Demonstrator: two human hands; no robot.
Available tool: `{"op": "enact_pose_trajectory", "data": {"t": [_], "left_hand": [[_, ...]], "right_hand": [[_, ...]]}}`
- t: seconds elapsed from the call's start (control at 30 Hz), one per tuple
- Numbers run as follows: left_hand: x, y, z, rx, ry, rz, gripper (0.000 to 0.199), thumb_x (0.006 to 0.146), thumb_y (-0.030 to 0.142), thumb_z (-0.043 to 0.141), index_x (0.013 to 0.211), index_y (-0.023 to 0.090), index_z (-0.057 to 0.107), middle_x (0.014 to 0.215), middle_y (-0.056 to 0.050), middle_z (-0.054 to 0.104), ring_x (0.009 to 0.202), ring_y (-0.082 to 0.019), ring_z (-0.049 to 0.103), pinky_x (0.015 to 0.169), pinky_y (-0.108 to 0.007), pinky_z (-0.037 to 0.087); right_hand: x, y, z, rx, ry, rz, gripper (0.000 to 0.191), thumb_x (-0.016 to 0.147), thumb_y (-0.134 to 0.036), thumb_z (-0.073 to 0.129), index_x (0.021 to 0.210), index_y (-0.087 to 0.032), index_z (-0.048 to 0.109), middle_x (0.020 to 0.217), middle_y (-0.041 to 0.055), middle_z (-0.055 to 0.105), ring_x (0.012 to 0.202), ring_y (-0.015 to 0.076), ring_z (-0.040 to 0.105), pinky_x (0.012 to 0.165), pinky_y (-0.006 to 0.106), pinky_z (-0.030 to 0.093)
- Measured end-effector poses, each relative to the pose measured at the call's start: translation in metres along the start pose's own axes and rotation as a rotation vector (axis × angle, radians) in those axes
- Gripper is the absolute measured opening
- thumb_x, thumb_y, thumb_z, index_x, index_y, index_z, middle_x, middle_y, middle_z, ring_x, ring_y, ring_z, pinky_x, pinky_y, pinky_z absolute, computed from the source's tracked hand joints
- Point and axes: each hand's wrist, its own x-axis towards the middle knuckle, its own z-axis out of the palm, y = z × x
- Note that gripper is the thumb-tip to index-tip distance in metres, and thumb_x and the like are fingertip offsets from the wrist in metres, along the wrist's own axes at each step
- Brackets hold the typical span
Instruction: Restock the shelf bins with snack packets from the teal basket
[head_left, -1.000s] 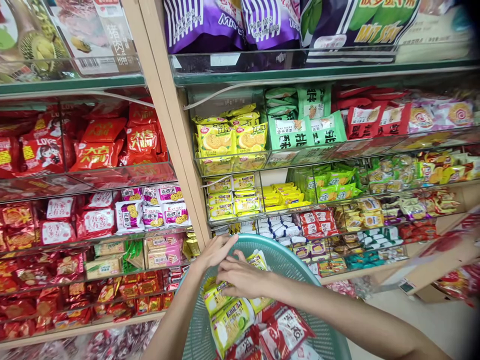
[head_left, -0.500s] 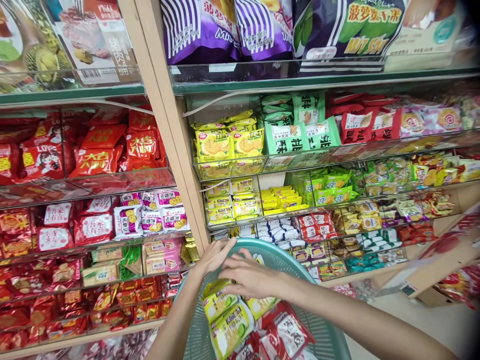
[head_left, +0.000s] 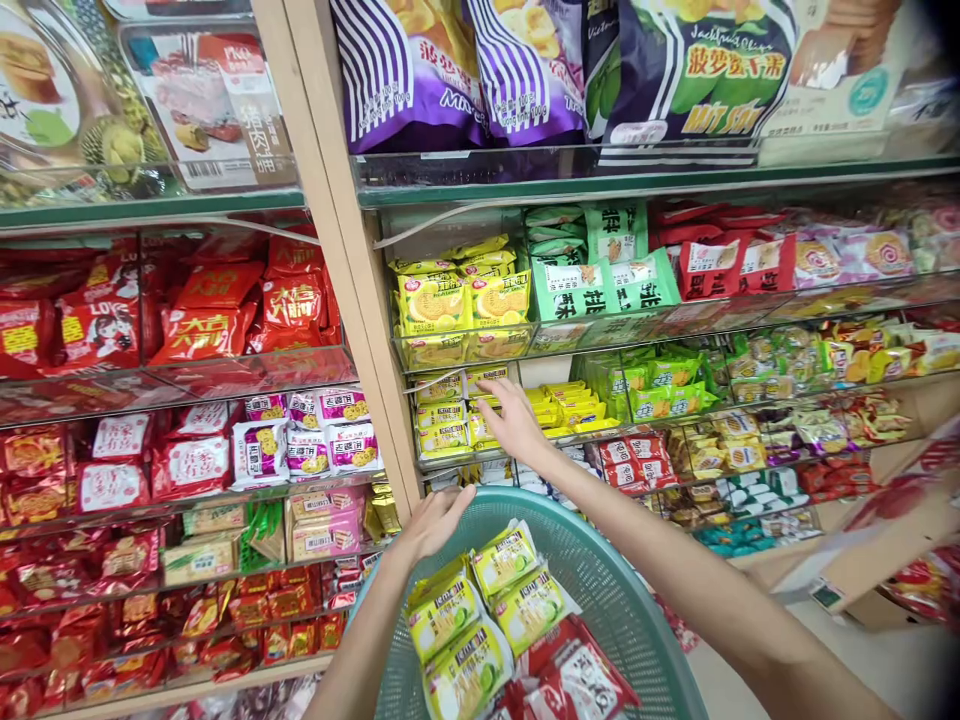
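Observation:
My left hand [head_left: 435, 522] is closed on the far left rim of a green plastic basket [head_left: 637, 570]. Inside the basket lie several yellow lemon biscuit packets [head_left: 466, 668] and, nearer me, red-and-white packets [head_left: 581, 685]. Beyond the rim, my right hand [head_left: 514, 422] is at a clear shelf bin with its fingers apart and nothing visible in them. Its fingertips are over yellow lemon packets [head_left: 441, 415] of the same look; whether they touch is hard to tell.
A wooden post [head_left: 341, 260] divides the shelving. Larger yellow packets [head_left: 465, 305] fill the bin above, beside green packets [head_left: 574, 285]. Purple fruit chip bags [head_left: 420, 80] stand on the top glass shelf [head_left: 480, 185]. To the left are red packets [head_left: 210, 310].
My right hand has left the basket and moved up and forward to the shelf bin. Another lemon packet now shows in the basket. My left hand stays on the rim.

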Motion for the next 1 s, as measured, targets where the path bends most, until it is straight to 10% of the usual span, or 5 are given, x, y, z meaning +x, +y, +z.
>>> {"op": "enact_pose_trajectory", "data": {"t": [0.4, 1.0], "left_hand": [[0.000, 0.000, 0.000, -0.012, -0.015, 0.011, 0.068, 0.090, 0.064, 0.015, 0.088, 0.019, 0.066, 0.090, -0.005, 0.069, 0.085, -0.023, 0.061, 0.078, -0.030, 0.041], [0.002, -0.003, 0.003, -0.058, 0.007, 0.017, 0.064, 0.089, 0.064, 0.020, 0.091, 0.020, 0.067, 0.096, -0.004, 0.070, 0.093, -0.024, 0.060, 0.083, -0.030, 0.040]], "right_hand": [[-0.021, 0.016, -0.016, -0.421, -0.207, -0.313, 0.034, 0.091, -0.027, 0.048, 0.123, -0.016, 0.050, 0.118, 0.0138, 0.060, 0.118, 0.0286, 0.044, 0.099, 0.051, 0.021], [-0.027, 0.029, -0.012, -0.515, -0.207, -0.316, 0.038, 0.090, -0.030, 0.050, 0.125, -0.016, 0.048, 0.112, 0.0141, 0.063, 0.116, 0.0280, 0.044, 0.102, 0.054, 0.015]]}}
